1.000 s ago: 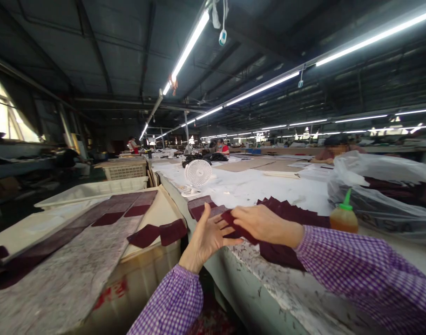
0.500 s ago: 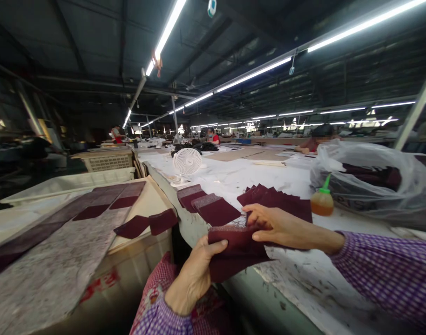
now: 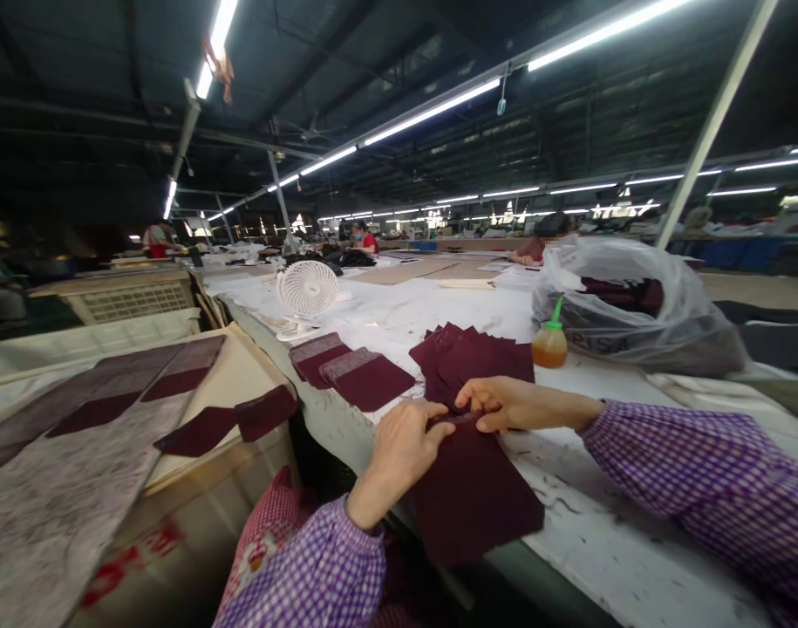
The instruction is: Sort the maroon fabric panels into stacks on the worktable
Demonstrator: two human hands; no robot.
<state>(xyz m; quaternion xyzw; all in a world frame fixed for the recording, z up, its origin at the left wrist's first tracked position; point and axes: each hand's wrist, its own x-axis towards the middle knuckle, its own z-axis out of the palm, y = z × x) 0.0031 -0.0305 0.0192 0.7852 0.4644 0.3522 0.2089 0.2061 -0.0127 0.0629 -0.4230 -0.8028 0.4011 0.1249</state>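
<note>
A maroon fabric piece (image 3: 474,497) hangs over the table's near edge, its top edge pinched by both hands. My left hand (image 3: 405,440) grips that edge from the left, thumb and fingers closed. Close beside it, my right hand (image 3: 503,404) has its thumb and fingertips on the same edge. Behind the hands lies a fanned stack of maroon pieces (image 3: 477,356). To its left, overlapping maroon pieces (image 3: 369,379) with a greyish glued-looking band rest on the white table covering.
A bottle (image 3: 549,344) of amber liquid with a green nozzle stands by the stack, before a clear plastic bag (image 3: 634,314) with dark maroon contents. A white fan (image 3: 307,290) stands further back. At left, more maroon pieces (image 3: 264,412) lie on a cream bin (image 3: 242,488). Co-workers appear beyond.
My left hand has moved up and right, beside my right hand. The maroon piece, formerly held folded in the left hand, now hangs flat and open below both hands. The view has turned right.
</note>
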